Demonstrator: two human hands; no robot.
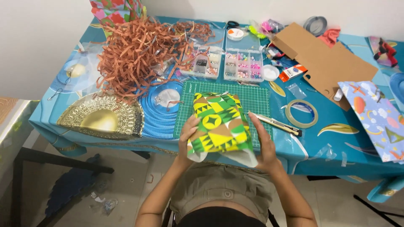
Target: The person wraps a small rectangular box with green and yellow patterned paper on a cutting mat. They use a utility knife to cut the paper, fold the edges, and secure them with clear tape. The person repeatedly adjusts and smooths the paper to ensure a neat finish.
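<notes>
On the far left of the blue plastic tablecloth point(332, 120) lies a shiny gold fan-shaped mat point(102, 120). Behind it sits a big messy heap of brown paper shreds point(139, 52), and some strips spill onto the two clear plastic bead boxes point(225, 63).

In the middle, on the green cutting mat point(256, 98), lies a box wrapped in green, yellow and brown patterned paper point(218, 124). Its near end sticks out past the table edge. The left hand point(187, 134) holds the left side of the box, fingers close together and flat on the paper. The right hand point(263, 143) holds the right side the same way.

Just right of the right hand lies a yellow and black craft knife point(275, 124), then a roll of clear tape point(301, 113). Farther back is a flat brown cardboard sheet point(324, 63). At the far right lies a light blue patterned paper bag point(376, 117).
</notes>
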